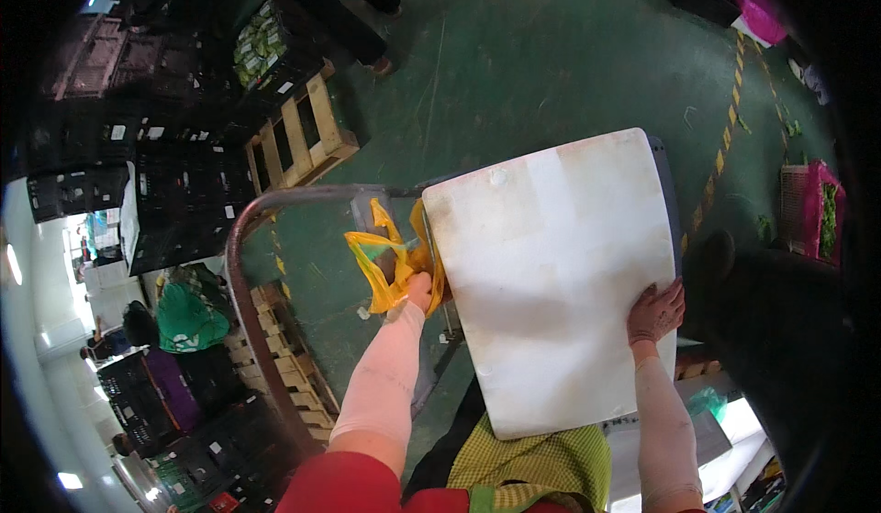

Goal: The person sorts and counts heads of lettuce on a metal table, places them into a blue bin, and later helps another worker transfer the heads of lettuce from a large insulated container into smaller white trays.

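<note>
A large white panel (550, 286) with rounded corners and faint grey stains lies before me, tilted, over a dark grey-blue edge (664, 196). My left hand (418, 291) grips a yellow plastic bag (382, 265) beside the panel's left edge. Part of the bag is hidden behind that edge, and its contents cannot be made out. My right hand (656, 311), which looks gloved, lies on the panel's right margin with its fingers at the edge. What supports the panel is mostly covered.
A bent metal cart rail (237, 258) curves around the left. Stacked black crates (186, 189) and wooden pallets (303, 141) stand beyond it. A person's legs (344, 17) are at the top. At right are yellow-black floor tape (720, 148) and a pink-lined basket (795, 203) of greens.
</note>
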Tool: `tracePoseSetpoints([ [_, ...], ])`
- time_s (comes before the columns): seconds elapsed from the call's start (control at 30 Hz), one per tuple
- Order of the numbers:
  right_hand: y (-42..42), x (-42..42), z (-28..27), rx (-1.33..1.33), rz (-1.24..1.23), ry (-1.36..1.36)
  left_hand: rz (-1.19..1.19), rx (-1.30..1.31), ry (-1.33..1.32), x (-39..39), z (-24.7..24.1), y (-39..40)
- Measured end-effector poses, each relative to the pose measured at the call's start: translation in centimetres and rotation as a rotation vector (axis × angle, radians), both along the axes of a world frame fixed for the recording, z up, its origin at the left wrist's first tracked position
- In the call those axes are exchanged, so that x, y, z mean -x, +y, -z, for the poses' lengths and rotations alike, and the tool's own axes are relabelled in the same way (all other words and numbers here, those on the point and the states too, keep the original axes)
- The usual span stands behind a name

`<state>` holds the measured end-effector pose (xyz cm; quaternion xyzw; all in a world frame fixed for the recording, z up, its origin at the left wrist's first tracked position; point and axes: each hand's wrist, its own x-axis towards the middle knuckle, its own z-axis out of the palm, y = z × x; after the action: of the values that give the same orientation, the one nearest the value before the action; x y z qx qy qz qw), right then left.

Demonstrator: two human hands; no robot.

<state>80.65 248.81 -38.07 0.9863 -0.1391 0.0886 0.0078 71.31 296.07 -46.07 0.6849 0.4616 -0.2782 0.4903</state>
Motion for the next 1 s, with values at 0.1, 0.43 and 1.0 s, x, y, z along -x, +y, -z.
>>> tracePoseSetpoints([
  [0.1, -0.5, -0.2, -0.9, 0.04, 0.04, 0.021, 0.34, -0.011, 0.189, -8.1, -12.1, -2.0],
  [0.43, -1.3, -1.2, -0.4, -0.006, 0.061, 0.055, 0.922, -0.374, -0.033, -8.1, -16.7, -2.1],
  [1.0, -3.3, -1.1, -0.1, -0.047, 0.032, 0.127, -0.81, 0.353, -0.161, -0.5, -11.7, -7.8],
])
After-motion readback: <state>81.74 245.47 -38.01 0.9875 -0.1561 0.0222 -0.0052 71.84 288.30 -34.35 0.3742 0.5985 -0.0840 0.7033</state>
